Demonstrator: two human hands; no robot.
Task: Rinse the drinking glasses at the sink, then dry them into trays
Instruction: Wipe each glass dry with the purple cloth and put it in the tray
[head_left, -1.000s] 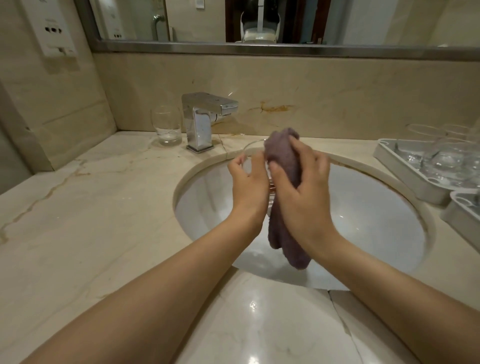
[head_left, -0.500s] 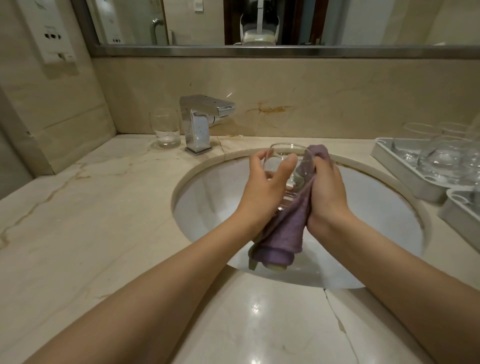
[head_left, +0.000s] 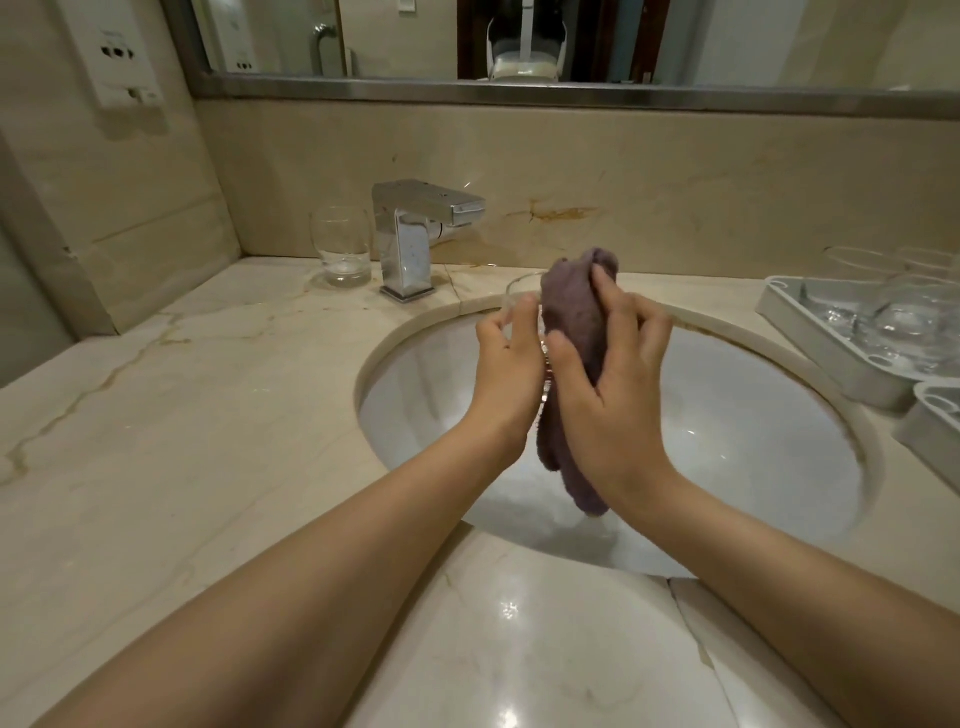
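Observation:
Over the white sink basin (head_left: 727, 415), my left hand (head_left: 506, 364) grips a clear drinking glass (head_left: 519, 291); only its rim and a sliver of its side show. My right hand (head_left: 608, 389) holds a purple cloth (head_left: 571, 312) wrapped against the glass, with the cloth's tail hanging down toward the basin. Another glass (head_left: 343, 247) stands upright on the counter left of the chrome tap (head_left: 415, 234). At the right, a grey tray (head_left: 800, 332) holds several glasses (head_left: 909, 317).
A second grey tray (head_left: 930, 431) pokes in at the right edge, in front of the first. The marble counter (head_left: 182, 415) spreads to the left and front of the sink. A mirror and a wall socket plate (head_left: 122, 52) sit above the backsplash.
The cloth went from hanging beside and below the exposed glass to covering it again, bunched up over its top. My right hand moved up over the cloth.

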